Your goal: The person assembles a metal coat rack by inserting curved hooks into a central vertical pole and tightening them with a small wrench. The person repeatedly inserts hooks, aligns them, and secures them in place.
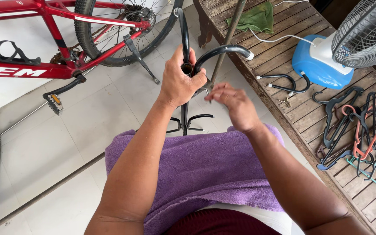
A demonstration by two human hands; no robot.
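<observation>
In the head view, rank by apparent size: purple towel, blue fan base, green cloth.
1. purple towel, though nearest the camera
2. blue fan base
3. green cloth, partly cut off by the frame edge, so less certain
</observation>
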